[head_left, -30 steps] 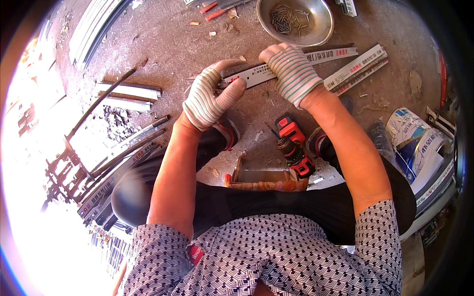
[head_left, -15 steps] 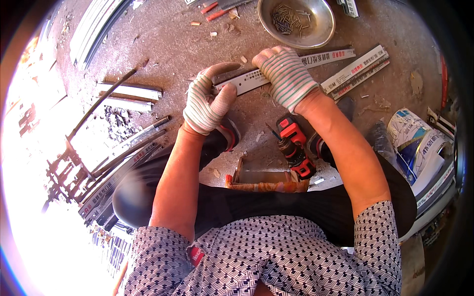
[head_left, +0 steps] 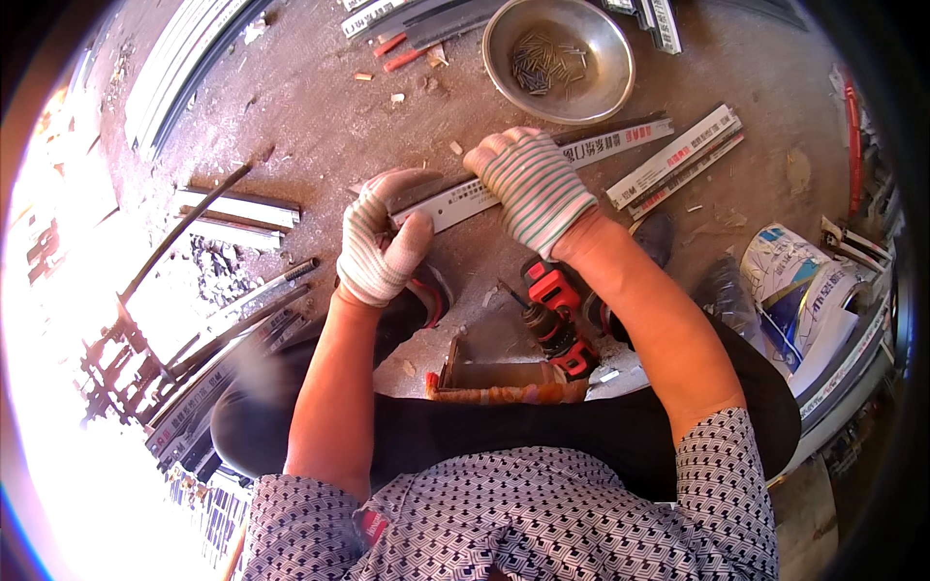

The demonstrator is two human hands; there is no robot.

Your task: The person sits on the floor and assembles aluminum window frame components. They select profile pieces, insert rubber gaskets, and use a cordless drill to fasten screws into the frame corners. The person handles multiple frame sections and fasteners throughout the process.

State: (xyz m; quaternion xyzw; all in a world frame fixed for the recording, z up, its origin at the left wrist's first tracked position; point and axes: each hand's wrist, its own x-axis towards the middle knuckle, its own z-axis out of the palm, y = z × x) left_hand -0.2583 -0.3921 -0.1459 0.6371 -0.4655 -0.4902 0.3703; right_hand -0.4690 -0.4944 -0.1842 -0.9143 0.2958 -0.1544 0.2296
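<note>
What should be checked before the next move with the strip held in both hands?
1. Left hand grips the strip at its left end: ok.
2. Right hand lies over the strip's middle: ok; whether its fingers close under it, cannot tell.
3. Both hands gloved: ok.
4. Drill within reach, lying on the ground below the right wrist: ok.
5. Bowl holds small metal pieces, and stands just beyond the strip: ok.
6. Strip seated against any other part: cannot tell, the hands hide it.
</note>
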